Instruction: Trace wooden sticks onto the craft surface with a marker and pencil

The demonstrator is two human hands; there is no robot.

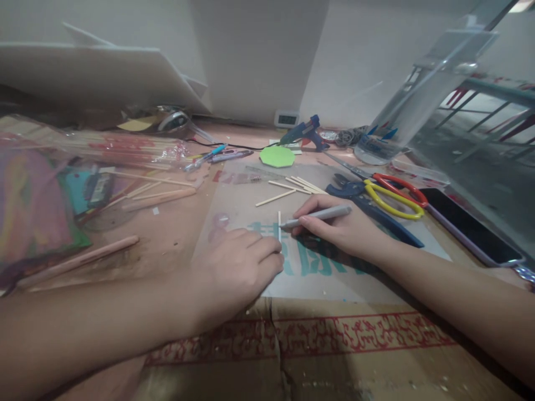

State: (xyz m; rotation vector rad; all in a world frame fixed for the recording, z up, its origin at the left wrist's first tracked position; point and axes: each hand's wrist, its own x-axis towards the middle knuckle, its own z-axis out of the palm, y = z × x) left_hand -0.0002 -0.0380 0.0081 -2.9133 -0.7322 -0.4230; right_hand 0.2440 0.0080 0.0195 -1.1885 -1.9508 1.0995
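Observation:
My right hand (334, 223) is closed on a grey pen (326, 214), its tip at the side of a short wooden stick (280, 220). That stick points away from me, its near end at the fingers of my left hand (240, 267), which are curled and pressed together around it. Both hands are over a pale sheet (234, 200) with green characters (311, 259), partly covered by them. Several cut sticks (307, 185) lie just beyond the pen.
Pliers (376, 214) and red-and-yellow-handled scissors (395, 197) lie right of the sticks, near a phone (472, 225). A blue glue gun (303, 132) and green octagon (277, 156) are behind. Bagged sticks (125, 147) lie left; a clear container (401, 106) stands back right.

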